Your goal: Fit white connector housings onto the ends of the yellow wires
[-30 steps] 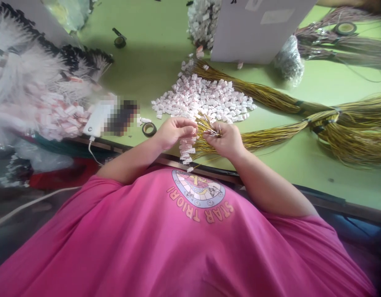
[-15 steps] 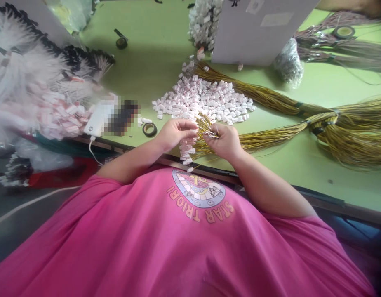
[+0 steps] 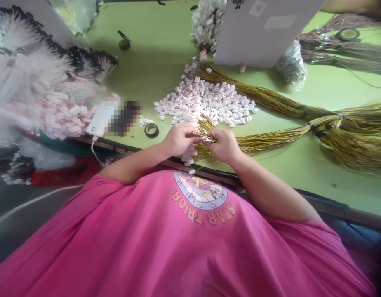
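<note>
My right hand (image 3: 225,145) is closed round the end of a bundle of thin yellow-and-black wires (image 3: 271,135), whose silver-tipped ends stick out toward the left. At those tips my left hand (image 3: 179,139) pinches thumb and fingers together; what lies between them is too small to make out. Several small white connectors (image 3: 188,156) hang in a cluster just below the left hand, partly hidden by it. A wide heap of loose white connectors (image 3: 212,99) lies on the green table just beyond both hands.
A roll of black tape (image 3: 151,130) and a white device with a cable (image 3: 97,121) lie left. White-wired bundles (image 3: 32,70) are piled farther left. More yellow wire bundles (image 3: 357,144) stretch right. A pale upright panel (image 3: 264,37) stands behind, near another person's arm (image 3: 354,5).
My left hand has shifted slightly right, its fingers now against the silver wire tips. The right hand keeps hold of the wires, turned a little. The whole view has shifted slightly.
</note>
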`<state>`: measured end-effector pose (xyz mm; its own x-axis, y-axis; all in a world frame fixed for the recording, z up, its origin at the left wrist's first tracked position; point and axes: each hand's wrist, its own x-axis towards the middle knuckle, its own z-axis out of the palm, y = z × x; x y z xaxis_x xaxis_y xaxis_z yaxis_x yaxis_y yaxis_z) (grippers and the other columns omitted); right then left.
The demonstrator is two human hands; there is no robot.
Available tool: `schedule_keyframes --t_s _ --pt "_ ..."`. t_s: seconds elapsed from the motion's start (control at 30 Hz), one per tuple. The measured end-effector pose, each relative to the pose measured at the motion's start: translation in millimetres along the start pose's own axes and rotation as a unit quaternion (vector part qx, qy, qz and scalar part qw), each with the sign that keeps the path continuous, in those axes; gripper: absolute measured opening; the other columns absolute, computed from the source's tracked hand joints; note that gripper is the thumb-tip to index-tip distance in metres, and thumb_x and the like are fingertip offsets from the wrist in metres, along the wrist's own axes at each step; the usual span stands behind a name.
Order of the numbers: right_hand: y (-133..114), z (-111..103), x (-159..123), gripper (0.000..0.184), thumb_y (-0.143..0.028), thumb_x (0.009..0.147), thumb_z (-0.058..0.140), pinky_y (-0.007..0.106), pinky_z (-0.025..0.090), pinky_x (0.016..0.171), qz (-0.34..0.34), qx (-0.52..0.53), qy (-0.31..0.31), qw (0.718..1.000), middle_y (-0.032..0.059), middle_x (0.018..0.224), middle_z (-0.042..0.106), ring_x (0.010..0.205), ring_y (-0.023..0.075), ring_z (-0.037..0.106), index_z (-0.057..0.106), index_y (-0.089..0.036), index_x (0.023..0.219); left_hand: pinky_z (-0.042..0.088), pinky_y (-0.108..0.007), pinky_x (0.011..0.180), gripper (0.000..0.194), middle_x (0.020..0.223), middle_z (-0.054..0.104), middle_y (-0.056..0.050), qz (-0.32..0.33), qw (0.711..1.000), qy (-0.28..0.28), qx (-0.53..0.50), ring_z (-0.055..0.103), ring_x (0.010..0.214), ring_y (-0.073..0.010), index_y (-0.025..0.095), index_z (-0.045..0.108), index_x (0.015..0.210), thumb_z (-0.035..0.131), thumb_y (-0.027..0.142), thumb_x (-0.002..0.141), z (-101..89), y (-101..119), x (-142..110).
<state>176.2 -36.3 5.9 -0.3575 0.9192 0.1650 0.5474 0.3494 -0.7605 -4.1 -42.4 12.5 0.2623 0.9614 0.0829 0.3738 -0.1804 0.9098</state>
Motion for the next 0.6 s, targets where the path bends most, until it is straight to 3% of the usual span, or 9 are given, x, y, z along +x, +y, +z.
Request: schedule_keyframes --t_s 0.27,0.47,0.6 --pt "-2 -6 2 0.019 -0.03 0.071 0.062 0.025 0.032 0.051 0.019 -0.006 -0.006 1.0 -0.0013 0.051 0.05 0.052 0.0104 0.042 0.059 -0.016 0.06 0.049 -0.027 0.069 0.01 0.079 0.067 -0.004 -0.021 0.999 0.002 -0.039 0.061 0.072 -0.0127 0.015 0.073 0.078 0.073 0.021 0.071 -1.0 3 1" --pt "1 -8 2 0.018 -0.029 0.072 0.062 0.026 0.034 0.051 0.01 0.002 -0.016 1.0 -0.0008 0.051 0.051 0.052 0.0112 0.044 0.061 -0.016 0.06 0.046 -0.026 0.066 0.007 0.075 0.064 -0.003 -0.009 1.0 0.0 -0.007 0.059 0.07 -0.0121 0.016 0.073 0.079 0.072 0.02 0.073 4.7 2 1" --pt "5 -10 4 0.015 -0.03 0.074 0.063 0.027 0.042 0.057 -0.01 0.065 0.006 0.998 0.0007 0.06 0.061 0.06 0.0143 0.055 0.068 -0.016 0.071 0.047 -0.027 0.069 0.011 0.087 0.067 -0.004 0.053 0.996 -0.018 0.075 0.059 0.075 -0.0123 0.017 0.071 0.086 0.067 0.022 0.078 -16.9 2 2"
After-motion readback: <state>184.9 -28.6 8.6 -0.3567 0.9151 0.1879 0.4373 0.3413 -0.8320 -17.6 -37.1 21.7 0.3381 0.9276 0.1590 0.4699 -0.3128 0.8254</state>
